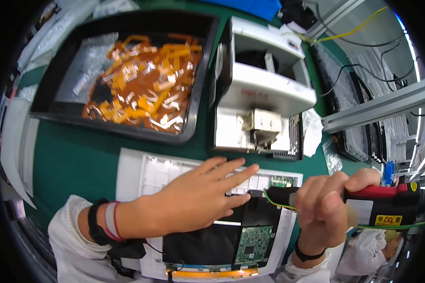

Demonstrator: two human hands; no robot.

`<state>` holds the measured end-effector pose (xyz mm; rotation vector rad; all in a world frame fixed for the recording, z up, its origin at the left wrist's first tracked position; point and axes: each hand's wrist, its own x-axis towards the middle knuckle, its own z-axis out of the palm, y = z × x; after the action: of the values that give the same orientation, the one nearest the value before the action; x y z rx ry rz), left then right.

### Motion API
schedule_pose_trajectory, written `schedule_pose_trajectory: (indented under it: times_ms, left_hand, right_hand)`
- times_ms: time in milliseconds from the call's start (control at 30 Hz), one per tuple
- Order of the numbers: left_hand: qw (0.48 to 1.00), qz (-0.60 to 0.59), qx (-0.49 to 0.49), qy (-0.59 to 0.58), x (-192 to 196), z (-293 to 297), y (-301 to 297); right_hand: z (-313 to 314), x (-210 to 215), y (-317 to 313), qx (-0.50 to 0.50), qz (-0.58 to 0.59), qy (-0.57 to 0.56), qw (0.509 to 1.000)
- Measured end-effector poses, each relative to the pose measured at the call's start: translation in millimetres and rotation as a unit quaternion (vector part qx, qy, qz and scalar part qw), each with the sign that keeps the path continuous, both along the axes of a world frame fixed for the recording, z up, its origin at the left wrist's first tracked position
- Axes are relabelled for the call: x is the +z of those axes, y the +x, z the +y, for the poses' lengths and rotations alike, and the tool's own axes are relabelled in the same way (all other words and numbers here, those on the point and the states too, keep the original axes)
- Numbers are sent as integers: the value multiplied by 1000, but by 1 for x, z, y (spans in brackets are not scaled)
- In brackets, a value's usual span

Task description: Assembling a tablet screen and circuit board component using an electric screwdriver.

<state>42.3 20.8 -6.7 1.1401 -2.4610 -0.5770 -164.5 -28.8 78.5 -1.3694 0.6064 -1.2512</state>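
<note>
In front of me lies a flat electronic assembly with a white plastic frame [152, 174], black sheets [198, 245] and a green circuit board [254, 243]. A smaller green board [283, 181] sits at its far right corner. My left hand [198, 193] lies over the frame with fingers spread, hiding part of it. My right hand [322, 203] is wrapped around a black and red electric screwdriver [385, 203], held level. Its tip points left at a small dark part [256, 193] beside my left fingertips; whether they touch I cannot tell. A green-yellow wire [279, 204] runs along the screwdriver.
A black tray [45, 101] at the far left holds many orange flex cables [146, 89] and clear plastic bags [92, 70]. Beyond the assembly stands a white screw feeder [269, 80]. At right are a metal rail [378, 107], stacked trays [363, 122] and another person [368, 252].
</note>
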Motion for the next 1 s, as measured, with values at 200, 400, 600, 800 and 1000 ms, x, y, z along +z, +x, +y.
schedule_pose_trajectory:
  times_ms: [200, 400, 600, 800, 1000]
  left_hand:
    - [999, -25, -25, 2, -3, 1, 0]
    - [998, -69, -3, -13, 7, 17, -3]
    - [998, -64, 14, -11, 7, 22, 1]
    - [997, -74, 23, -27, 6, 28, -6]
    - [996, -80, 26, -26, 8, 27, -10]
  right_hand:
    - [-22, 25, -17, -35, -65, -168, 983]
    - [-35, 30, 28, 1, -109, -224, 969]
    - [-42, 24, 50, -12, 8, -281, 960]
    - [-42, 19, 56, -41, 42, -260, 964]
    - [-44, 28, 61, -16, 26, -153, 988]
